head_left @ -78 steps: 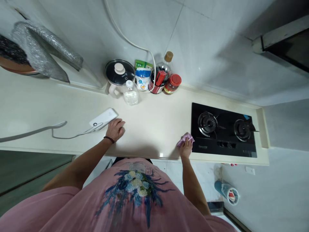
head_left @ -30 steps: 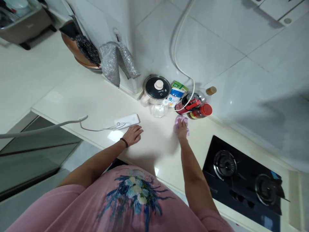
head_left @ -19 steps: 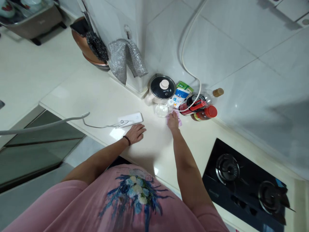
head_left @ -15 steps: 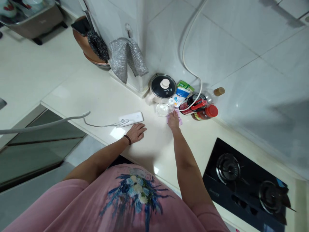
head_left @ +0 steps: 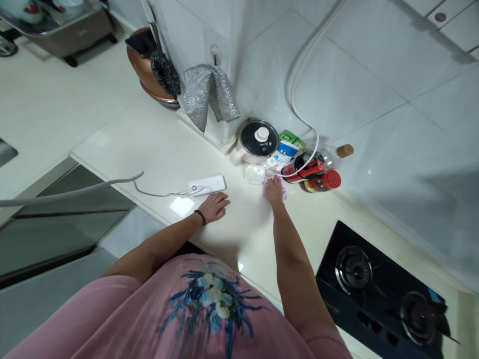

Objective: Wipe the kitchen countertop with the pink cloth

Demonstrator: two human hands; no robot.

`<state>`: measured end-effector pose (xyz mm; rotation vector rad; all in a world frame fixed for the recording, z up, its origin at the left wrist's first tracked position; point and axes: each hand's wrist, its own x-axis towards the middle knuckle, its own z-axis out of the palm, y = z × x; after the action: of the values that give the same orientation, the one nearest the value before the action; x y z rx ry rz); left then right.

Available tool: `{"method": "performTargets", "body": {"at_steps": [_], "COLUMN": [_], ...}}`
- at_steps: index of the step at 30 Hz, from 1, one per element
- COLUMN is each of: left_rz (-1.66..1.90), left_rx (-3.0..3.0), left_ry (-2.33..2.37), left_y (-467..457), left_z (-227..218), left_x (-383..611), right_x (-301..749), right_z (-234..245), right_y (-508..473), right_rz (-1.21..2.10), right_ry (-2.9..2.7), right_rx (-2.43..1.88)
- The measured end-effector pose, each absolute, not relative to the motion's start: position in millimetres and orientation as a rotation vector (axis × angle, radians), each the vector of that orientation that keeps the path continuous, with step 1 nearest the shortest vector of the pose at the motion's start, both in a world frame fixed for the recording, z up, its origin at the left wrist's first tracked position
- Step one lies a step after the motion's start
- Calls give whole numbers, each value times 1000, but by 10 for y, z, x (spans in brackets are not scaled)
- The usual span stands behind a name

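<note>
My left hand (head_left: 216,207) lies flat on the white countertop (head_left: 239,219), fingers spread and holding nothing. Just beyond its fingertips is a white flat device (head_left: 213,184) with a thin cable on it. My right hand (head_left: 274,190) presses a pink cloth (head_left: 284,193) against the counter, and the cloth's edges stick out at both sides. Close beyond that hand stand a clear glass jar (head_left: 255,173), a white and blue packet (head_left: 285,153), a red-handled dark bottle (head_left: 295,169) and a red-capped jar (head_left: 316,184).
Behind the glass jar is a small pot with a glass lid (head_left: 258,139). A white cable (head_left: 295,99) hangs down the wall among the bottles. A black gas stove (head_left: 374,289) is at the right. Silver mesh cloths (head_left: 209,94) hang at the wall corner beside copper-coloured pans (head_left: 144,70).
The whole view has shifted slightly, so the counter items appear further right and lower. My right hand stays on the pink cloth near the jar, and my left hand stays flat.
</note>
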<state>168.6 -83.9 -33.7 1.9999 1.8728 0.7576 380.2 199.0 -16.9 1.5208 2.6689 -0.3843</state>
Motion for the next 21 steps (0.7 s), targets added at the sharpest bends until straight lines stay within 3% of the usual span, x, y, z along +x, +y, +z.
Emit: {"method": "performTargets", "body": {"at_steps": [6,13,21], "left_rz": [762,778,760], "left_rx": [1981,1990,2006], "left_ry": [1865,1860,1858], "left_y": [-842,-834,-827], "left_z": [-349,-353,-311], "left_x": [1681,1688,1689], "right_x": [3786,4020,3536], "right_z": [-153,-142,-95], "right_y": [1896,833,440], "right_rz": [-413,-465,-725], "right_ry": [2681,2769,2755], "right_rx": [1533,1436,1347]}}
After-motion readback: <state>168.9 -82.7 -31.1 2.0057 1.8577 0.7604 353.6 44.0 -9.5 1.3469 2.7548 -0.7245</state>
